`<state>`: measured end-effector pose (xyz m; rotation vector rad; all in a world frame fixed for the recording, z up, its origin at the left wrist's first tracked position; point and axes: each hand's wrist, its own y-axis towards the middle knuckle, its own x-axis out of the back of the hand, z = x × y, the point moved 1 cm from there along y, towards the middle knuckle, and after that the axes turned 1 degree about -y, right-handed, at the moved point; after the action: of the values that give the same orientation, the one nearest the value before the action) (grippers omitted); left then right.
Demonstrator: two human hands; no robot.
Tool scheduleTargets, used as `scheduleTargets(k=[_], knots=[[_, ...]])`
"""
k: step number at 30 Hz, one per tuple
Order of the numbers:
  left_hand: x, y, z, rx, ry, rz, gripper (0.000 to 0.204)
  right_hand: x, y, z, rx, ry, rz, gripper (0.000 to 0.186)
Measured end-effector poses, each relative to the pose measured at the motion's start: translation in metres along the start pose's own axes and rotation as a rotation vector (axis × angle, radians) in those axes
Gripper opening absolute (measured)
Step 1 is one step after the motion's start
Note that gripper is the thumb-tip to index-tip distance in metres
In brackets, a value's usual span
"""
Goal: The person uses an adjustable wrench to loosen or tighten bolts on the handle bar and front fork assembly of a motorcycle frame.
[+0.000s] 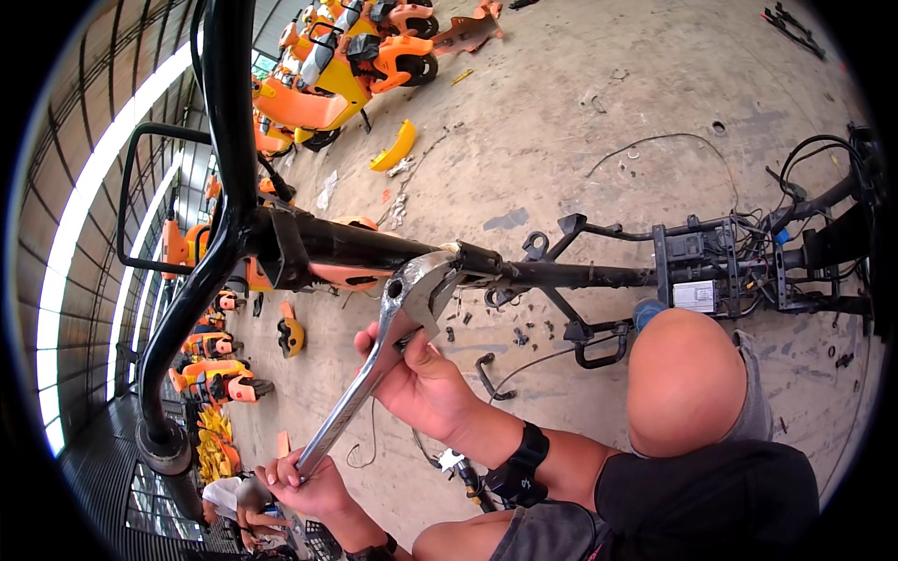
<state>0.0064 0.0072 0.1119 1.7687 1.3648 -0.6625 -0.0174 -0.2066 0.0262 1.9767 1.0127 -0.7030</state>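
Note:
A large silver adjustable wrench (360, 388) slants across the middle of the view. Its jaws sit at the collar on the steering tube (351, 245) of a stripped black scooter frame (585, 274); whether they grip it tightly I cannot tell. My right hand (421, 388) is closed round the upper handle just below the wrench head, thumb near the jaw. Lower and to the left, my left hand (309, 484) has its fingers wrapped round the handle's end. Black handlebars (187, 318) with a grip rise at the left of the tube.
Wiring and a boxed unit with a white label (694, 296) sit on the frame at right. My bent knee (687, 383) is beside it. Small black parts (519, 337) and a yellow panel (394, 147) lie on the concrete. Orange-yellow scooters (346, 84) stand beyond; another person (245, 500) crouches lower left.

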Motion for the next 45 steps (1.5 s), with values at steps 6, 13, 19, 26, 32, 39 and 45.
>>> scheduleTargets(k=[6, 13, 19, 26, 32, 39, 45], knots=[[-0.032, -0.007, 0.002, -0.021, 0.003, -0.016, 0.032, -0.008, -0.001, 0.001, -0.062, 0.002, 0.007, 0.044], [-0.056, -0.015, -0.014, -0.053, 0.083, 0.066, 0.036, -0.021, -0.006, -0.002, -0.046, 0.020, -0.013, 0.043], [-0.110, -0.030, -0.021, -0.076, 0.116, 0.291, 0.026, -0.040, -0.007, -0.006, -0.067, 0.070, -0.011, 0.042], [-0.119, -0.039, -0.017, -0.199, 0.209, 0.073, 0.033, -0.045, -0.010, -0.002, -0.095, 0.126, -0.016, 0.041], [-0.109, -0.052, -0.005, -0.208, 0.126, 0.143, 0.037, -0.041, -0.015, 0.002, -0.137, 0.129, -0.004, 0.041], [-0.051, -0.035, -0.026, -0.083, 0.153, 0.515, 0.024, -0.038, -0.015, 0.002, -0.121, 0.062, -0.003, 0.039], [-0.047, -0.038, -0.007, -0.136, 0.102, 0.349, 0.034, -0.026, -0.016, 0.003, -0.111, 0.010, -0.019, 0.038]])
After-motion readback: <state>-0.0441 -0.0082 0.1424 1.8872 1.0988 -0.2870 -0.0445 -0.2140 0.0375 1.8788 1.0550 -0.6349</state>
